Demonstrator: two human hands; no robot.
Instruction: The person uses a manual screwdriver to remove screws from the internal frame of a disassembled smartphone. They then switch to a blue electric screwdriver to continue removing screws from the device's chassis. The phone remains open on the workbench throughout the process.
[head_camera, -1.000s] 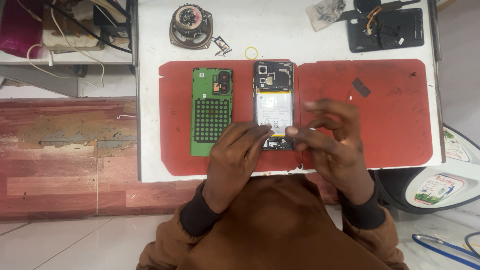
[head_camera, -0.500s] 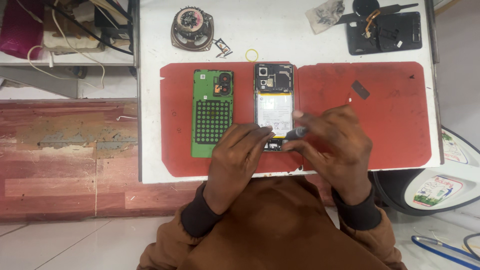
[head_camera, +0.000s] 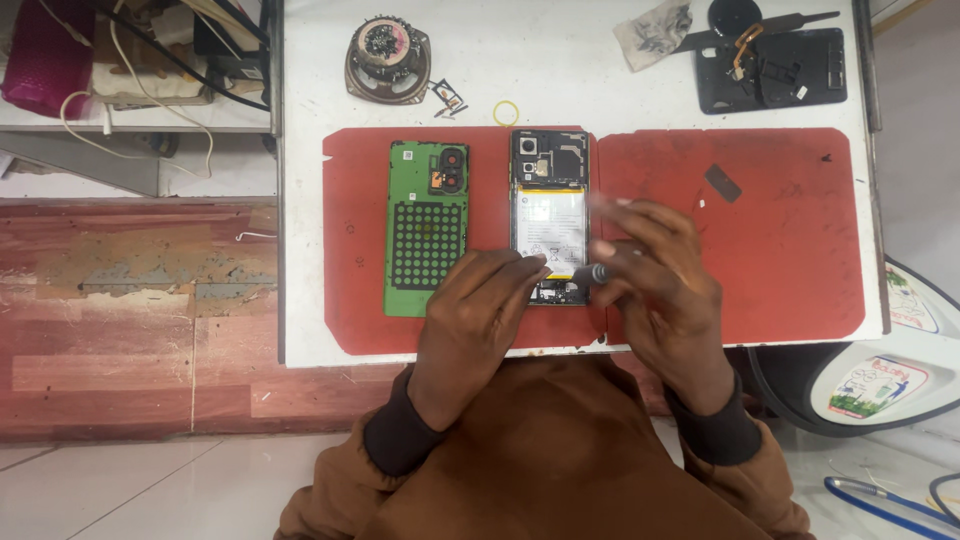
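Red mat (head_camera: 780, 250) under opened phone (head_camera: 548, 215); left hand (head_camera: 480, 310) steadying its lower end; right hand (head_camera: 660, 290) grasping dark tool (head_camera: 598, 272).

The mat (head_camera: 780, 240) is red on a white table (head_camera: 580, 60). The cover (head_camera: 427, 228) is green with a grid of black dots; the phone (head_camera: 549, 190) is black inside, its battery (head_camera: 548, 225) white and yellow. Sleeves (head_camera: 540, 450) are brown — cuffs darker.
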